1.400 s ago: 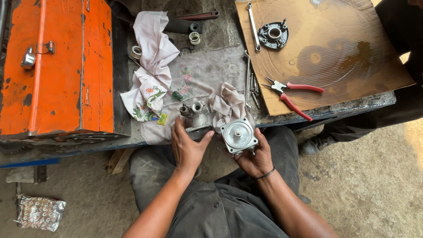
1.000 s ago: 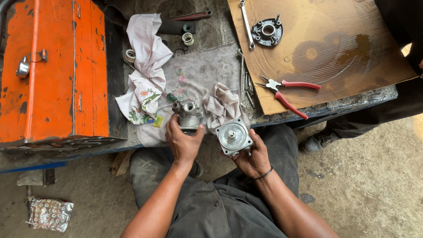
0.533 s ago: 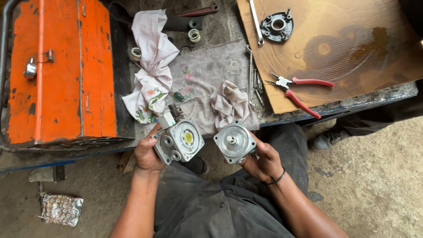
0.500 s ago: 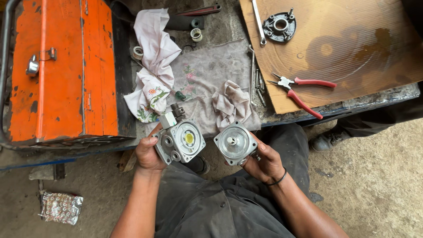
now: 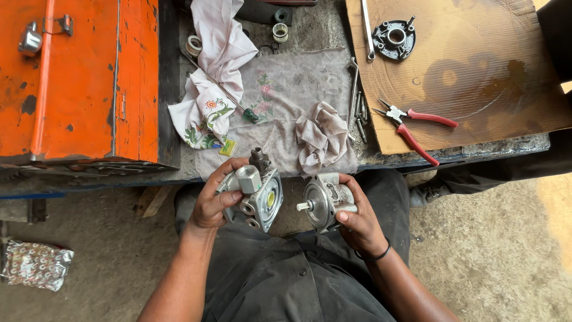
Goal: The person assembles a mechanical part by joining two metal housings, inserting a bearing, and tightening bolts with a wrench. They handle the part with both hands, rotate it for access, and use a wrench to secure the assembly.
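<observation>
Down over my lap, just below the workbench edge, I'm holding two cast-metal pump halves apart: my left hand is wrapping the ported housing, my right hand is cupping the round body with its stub shaft. Both are looking heavy, rigid, probably oily-slick, so I'm gripping the outer castings, keeping off the shaft and mating faces.
</observation>
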